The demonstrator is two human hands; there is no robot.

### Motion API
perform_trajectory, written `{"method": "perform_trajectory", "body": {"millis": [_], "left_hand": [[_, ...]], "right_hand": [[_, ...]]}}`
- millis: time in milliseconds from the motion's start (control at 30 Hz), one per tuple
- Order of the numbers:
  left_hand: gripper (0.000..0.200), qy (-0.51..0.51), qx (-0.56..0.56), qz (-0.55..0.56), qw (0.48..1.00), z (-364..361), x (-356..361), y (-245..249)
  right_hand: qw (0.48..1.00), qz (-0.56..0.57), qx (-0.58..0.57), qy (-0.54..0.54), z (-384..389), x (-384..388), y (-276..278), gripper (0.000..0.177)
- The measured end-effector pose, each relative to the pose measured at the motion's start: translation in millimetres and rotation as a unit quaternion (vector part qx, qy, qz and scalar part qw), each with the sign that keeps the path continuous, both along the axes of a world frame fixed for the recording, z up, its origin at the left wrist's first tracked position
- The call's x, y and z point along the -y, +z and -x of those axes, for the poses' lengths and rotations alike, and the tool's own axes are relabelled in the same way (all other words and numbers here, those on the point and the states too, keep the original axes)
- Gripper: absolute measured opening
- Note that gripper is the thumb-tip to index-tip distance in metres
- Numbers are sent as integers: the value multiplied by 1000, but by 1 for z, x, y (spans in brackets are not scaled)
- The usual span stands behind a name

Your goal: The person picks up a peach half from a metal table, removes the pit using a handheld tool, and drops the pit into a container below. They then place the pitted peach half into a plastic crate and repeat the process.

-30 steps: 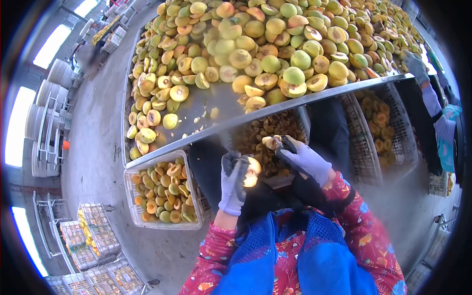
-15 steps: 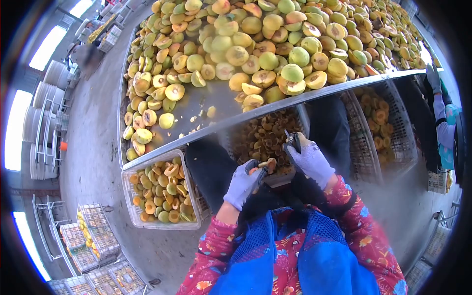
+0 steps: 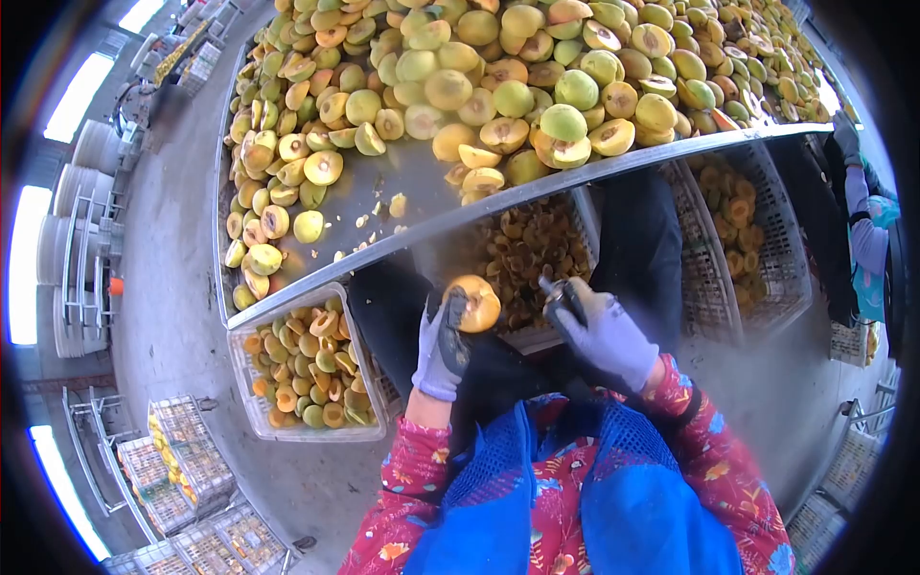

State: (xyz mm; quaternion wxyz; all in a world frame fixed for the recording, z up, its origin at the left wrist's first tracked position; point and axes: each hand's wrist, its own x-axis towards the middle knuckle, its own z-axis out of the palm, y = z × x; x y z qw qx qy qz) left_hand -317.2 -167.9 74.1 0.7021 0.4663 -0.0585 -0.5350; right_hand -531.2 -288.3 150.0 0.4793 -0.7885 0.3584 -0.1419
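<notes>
My left hand (image 3: 441,355), in a pale glove with dark fingers, grips a peach half (image 3: 474,303) whose round orange-yellow face is turned up. To its right, my right hand (image 3: 606,331) is closed round a small hand tool (image 3: 547,285) with a short metal tip; its exact kind is hard to make out. The tool and the fruit are apart. Below and beyond both hands, between my legs, stands a bin of brownish fruit scraps (image 3: 532,249). Many peach halves (image 3: 575,91) are heaped on the metal table (image 3: 388,192) in front of me.
A plastic crate (image 3: 240,383) of pitted peach halves stands at my left leg. Another crate (image 3: 795,259) with fruit sits to the right under the table edge. A co-worker's gloved hand (image 3: 845,139) rests at the far right. Crates (image 3: 192,450) are stacked lower left.
My left hand has moved left and up, turned over, and now shows a peach half held upright. My right hand has moved slightly down, still holding the tool. The view has shifted a little.
</notes>
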Motion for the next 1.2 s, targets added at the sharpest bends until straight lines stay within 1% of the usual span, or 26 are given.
{"method": "perform_trajectory", "body": {"millis": [33, 67, 100, 133, 167, 200, 267, 367, 433, 500, 567, 633, 667, 733, 833, 933, 1033, 1133, 1200], "left_hand": [[40, -6, 12, -12, 1000, 5, -7, 2], [39, -39, 116, -3, 992, 4, -12, -2], [38, -62, 219, 5, 974, 4, -16, -5], [39, -44, 86, 12, 995, 8, -22, -7], [39, -24, -48, 20, 998, 16, -20, 10], [44, -45, 78, 52, 995, 29, -19, 36], [47, -95, 228, -7, 969, 30, -21, 36], [48, -122, 288, -25, 950, 33, -21, 46], [46, -143, 331, -12, 933, 37, -16, 67], [38, -132, 274, -13, 952, 41, -16, 75], [37, -121, 266, -12, 956, 45, -15, 79], [41, -110, 306, -11, 945, 48, -15, 80], [40, -91, 267, -9, 959, 49, -15, 76], [40, -52, 186, -5, 981, 50, -17, 65], [39, -73, 300, -28, 951, 49, -19, 67], [38, -62, 241, -42, 968, 50, -19, 67], [37, -67, 241, -70, 966, 51, -19, 71], [35, -47, 256, -94, 961, 55, -19, 74], [33, -57, 317, -96, 942, 57, -17, 78]], "right_hand": [[999, 10, -31, 28, -1, -6, 6, 23], [997, 58, -5, 51, -3, -11, 10, 25], [994, 77, -14, 72, -5, -16, 12, 25], [992, 88, -17, 84, -6, -20, 13, 26], [990, 99, -19, 95, -8, -23, 14, 27], [987, 117, -31, 104, -9, -25, 17, 27], [979, 155, -53, 121, -10, -30, 24, 29], [975, 179, -68, 116, -12, -35, 27, 27], [967, 200, -82, 137, -10, -35, 29, 30], [959, 224, -88, 151, -9, -37, 29, 32], [951, 252, -88, 157, -8, -39, 26, 32], [947, 259, -109, 154, -10, -43, 27, 31], [945, 263, -119, 152, -10, -45, 27, 31], [949, 260, -102, 147, -11, -47, 25, 31], [951, 253, -97, 149, -11, -47, 29, 31], [947, 261, -99, 157, -10, -48, 29, 31], [943, 272, -92, 167, -9, -45, 31, 32], [946, 253, -86, 182, -9, -40, 36, 33], [952, 227, -78, 192, -8, -38, 37, 35]]}}
